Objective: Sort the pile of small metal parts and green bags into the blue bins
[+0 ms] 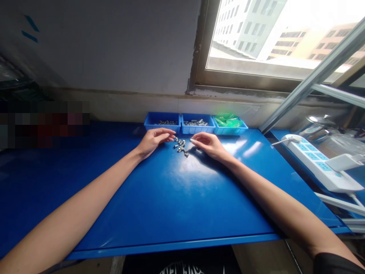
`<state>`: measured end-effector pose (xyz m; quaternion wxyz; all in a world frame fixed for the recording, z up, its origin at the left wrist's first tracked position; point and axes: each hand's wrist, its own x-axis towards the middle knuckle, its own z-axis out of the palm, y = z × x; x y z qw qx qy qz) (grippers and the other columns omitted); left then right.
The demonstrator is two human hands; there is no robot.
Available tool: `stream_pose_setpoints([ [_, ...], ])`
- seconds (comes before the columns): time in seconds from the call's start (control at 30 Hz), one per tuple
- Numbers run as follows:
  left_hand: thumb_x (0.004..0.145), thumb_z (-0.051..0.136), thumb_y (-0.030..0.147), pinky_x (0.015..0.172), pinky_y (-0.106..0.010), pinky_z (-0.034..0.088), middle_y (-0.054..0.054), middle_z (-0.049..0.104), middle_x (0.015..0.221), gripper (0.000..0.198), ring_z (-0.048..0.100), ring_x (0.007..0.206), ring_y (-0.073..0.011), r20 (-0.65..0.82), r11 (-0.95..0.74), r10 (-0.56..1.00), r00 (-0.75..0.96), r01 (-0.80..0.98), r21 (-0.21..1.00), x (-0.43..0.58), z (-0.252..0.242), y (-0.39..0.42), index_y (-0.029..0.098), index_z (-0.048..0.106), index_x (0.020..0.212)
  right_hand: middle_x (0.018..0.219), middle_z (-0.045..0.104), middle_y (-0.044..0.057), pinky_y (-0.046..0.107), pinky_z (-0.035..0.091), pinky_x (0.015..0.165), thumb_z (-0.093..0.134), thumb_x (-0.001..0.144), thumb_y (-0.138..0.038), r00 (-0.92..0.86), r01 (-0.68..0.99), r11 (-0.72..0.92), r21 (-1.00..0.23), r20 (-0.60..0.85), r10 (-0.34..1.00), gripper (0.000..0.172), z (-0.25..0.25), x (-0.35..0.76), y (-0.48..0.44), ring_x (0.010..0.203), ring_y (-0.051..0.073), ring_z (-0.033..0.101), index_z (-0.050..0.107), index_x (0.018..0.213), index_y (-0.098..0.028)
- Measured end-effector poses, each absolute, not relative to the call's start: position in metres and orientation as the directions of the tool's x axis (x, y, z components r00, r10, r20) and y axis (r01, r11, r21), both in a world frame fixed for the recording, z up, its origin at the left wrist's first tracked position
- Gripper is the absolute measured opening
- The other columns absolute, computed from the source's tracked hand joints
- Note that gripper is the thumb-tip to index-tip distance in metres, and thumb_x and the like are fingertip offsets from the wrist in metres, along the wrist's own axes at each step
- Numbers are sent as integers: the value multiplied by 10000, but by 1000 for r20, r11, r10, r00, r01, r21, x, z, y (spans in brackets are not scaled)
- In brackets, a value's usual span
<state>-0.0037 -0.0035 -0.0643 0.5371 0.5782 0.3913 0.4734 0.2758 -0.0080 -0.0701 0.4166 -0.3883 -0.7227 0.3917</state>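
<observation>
My left hand [155,141] hovers at the left of a small pile of silvery metal pieces [181,144] that look like short screws. Its fingers are stretched out and a little apart, and I see nothing held in them. On the other side of the pile, my right hand [209,144] has thumb and forefinger pinched together. A tiny pale, shiny piece shows at their tips, too small to name with certainty. Behind the hands stand a blue bin of small dark metal parts [147,122] and a blue bin of silvery cylindrical pieces [198,130].
A third blue bin [230,131] holds a green plastic bag [228,121]. All three bins stand near the wall on the blue table [159,213]. On the right are a metal frame post [308,85] and a white power strip [319,161] with plugs. A window is above.
</observation>
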Motion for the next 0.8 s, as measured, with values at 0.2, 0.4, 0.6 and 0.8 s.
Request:
stream_pose_setpoints([
  [0.2, 826, 845, 419, 980, -427, 587, -148, 817, 1050, 336, 762, 1008, -284, 129, -124, 959, 252, -37, 992, -5, -64, -3, 166, 850, 1047, 762, 709, -9, 298, 540, 636, 919, 698, -592, -183, -73, 182, -981, 193, 964, 468, -71, 283, 1, 638, 142, 634, 711, 901, -226],
  [0.4, 869, 800, 410, 983, -416, 592, -136, 817, 1097, 315, 762, 1048, -292, 200, -236, 939, 280, 100, 967, -4, -70, -2, 166, 838, 1066, 750, 716, -12, 283, 568, 652, 964, 662, -545, -125, -208, 136, -969, 164, 979, 463, -76, 284, 6, 642, 125, 637, 728, 903, -229],
  [0.6, 946, 648, 304, 1046, -438, 572, -101, 797, 1221, 274, 736, 1152, -295, 438, -561, 825, 357, 414, 717, 1, -73, -5, 191, 831, 1116, 1072, 816, 32, 343, 610, 1006, 961, 698, -388, -77, -343, 89, -935, 122, 990, 405, -72, 288, 6, 1058, 221, 775, 777, 1037, -265],
  [0.8, 996, 560, 254, 1110, -483, 538, -94, 792, 1259, 343, 703, 1225, -302, 521, -705, 709, 476, 493, 510, 4, -79, -3, 195, 817, 1215, 1330, 766, 14, 397, 461, 1241, 923, 689, -222, -112, -435, 104, -895, 168, 979, 524, -71, 292, 6, 1387, 246, 639, 760, 1180, -308],
])
